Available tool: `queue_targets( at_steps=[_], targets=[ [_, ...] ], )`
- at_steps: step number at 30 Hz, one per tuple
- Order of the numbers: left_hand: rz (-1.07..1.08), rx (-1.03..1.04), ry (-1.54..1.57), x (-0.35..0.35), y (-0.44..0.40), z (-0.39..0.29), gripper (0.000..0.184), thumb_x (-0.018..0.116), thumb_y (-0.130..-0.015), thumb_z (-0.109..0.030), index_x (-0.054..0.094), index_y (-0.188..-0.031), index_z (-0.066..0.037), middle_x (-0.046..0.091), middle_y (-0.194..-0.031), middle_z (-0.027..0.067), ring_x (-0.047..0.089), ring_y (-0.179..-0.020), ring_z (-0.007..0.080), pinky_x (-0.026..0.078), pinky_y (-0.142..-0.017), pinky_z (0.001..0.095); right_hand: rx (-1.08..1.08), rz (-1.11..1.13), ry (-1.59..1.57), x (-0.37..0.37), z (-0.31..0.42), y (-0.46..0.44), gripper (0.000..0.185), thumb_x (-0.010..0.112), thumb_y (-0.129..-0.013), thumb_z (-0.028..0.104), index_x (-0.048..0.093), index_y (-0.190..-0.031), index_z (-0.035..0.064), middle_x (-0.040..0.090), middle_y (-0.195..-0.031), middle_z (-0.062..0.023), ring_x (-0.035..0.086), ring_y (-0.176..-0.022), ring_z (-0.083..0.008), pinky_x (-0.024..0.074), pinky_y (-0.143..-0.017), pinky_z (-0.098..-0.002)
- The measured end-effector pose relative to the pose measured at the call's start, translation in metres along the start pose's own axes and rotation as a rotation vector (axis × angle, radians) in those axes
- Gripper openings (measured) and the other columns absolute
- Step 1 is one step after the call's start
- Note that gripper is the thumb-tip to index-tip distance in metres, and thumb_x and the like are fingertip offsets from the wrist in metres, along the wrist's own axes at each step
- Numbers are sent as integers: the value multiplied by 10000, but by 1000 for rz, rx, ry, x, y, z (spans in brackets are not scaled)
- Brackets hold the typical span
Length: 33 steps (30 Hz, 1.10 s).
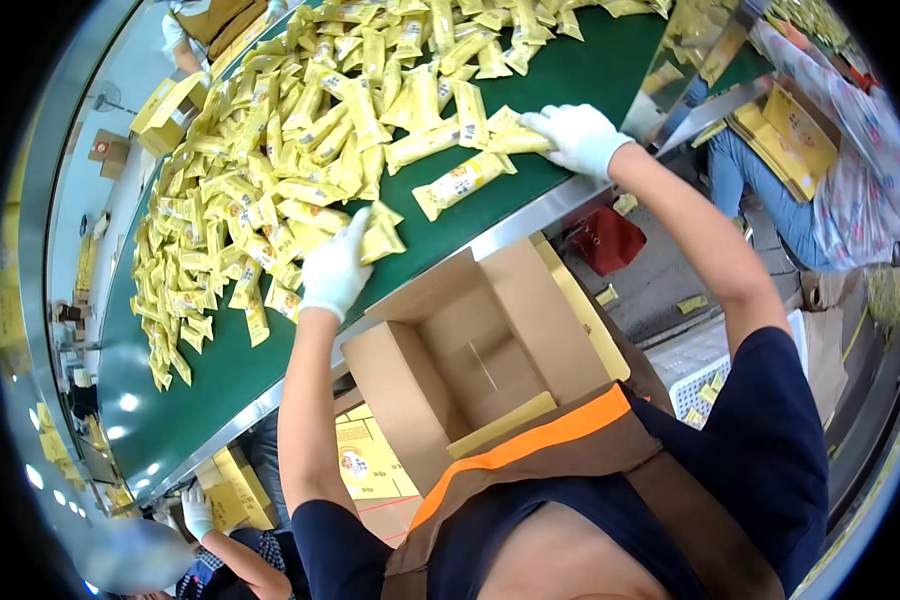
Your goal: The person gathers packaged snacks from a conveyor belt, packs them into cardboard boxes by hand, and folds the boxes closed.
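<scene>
Many yellow wrapped packets (270,160) are heaped on the green belt (560,80). My left hand (337,268), in a white glove, is closed on a yellow packet (381,236) at the near side of the heap. Farther right, my right hand (576,138), also gloved in white, has its fingers round the end of another packet (518,140). A single packet (460,184) lies on the belt between my hands. Below them, against my body, an open cardboard box (475,365) shows a bare inside with its flaps spread.
A metal rail (510,225) edges the belt. Co-workers are at the right (840,150), lower left (235,560) and upper left (205,30). A white crate (710,370) and a red bag (607,240) are low on the right. Printed yellow cartons (365,460) lie beside the box.
</scene>
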<state>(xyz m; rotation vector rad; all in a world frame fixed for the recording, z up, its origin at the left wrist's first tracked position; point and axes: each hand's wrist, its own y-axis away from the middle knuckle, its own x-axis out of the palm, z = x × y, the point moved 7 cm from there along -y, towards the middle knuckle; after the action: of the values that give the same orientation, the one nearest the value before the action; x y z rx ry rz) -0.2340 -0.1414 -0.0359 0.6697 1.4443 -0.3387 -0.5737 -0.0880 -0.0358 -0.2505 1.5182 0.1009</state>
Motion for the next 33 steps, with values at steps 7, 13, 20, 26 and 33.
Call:
queue_targets(
  at_steps=[7, 13, 20, 26, 33],
  targets=[
    [-107, -361, 244, 3, 22, 14, 734, 758, -784, -336, 445, -1415, -132, 679, -1054, 215, 661, -947, 374, 523, -807, 445, 642, -362, -389, -16, -37, -2, 509, 538, -889, 516, 618, -1171, 100, 673, -1074, -214, 643, -1030, -358, 520, -875, -446],
    [-283, -99, 162, 2, 24, 9, 878, 645, -787, -637, 439, -1417, -62, 616, -1238, 221, 628, -1035, 400, 511, -873, 468, 509, -175, -95, 10, 15, -13, 535, 584, -861, 523, 610, -1141, 69, 667, -1023, -164, 648, -956, -330, 525, -843, -460],
    [-101, -96, 336, 17, 22, 14, 691, 495, -929, -481, 385, -1460, -52, 551, -1311, 249, 528, -1185, 416, 422, -1010, 465, 250, -87, 35, -8, -6, -11, 345, 605, -843, 179, 577, -1181, 120, 673, -1041, -119, 649, -966, -303, 507, -872, -415],
    [-145, 7, 266, 28, 17, 23, 722, 527, -912, -549, 467, -1416, -36, 553, -1336, 255, 499, -1256, 432, 405, -1047, 454, 121, -211, 107, 22, -28, 2, 278, 439, -988, 257, 633, -1132, 119, 659, -947, -155, 656, -922, -332, 540, -760, -437],
    [-119, 9, 174, 15, 26, 5, 772, 669, -829, -510, 419, -1464, -150, 598, -1220, 169, 585, -1069, 384, 497, -866, 456, 330, 106, 47, -7, 17, 16, 490, 632, -856, 472, 586, -1169, 97, 658, -984, -105, 643, -970, -279, 475, -781, -369]
  ],
)
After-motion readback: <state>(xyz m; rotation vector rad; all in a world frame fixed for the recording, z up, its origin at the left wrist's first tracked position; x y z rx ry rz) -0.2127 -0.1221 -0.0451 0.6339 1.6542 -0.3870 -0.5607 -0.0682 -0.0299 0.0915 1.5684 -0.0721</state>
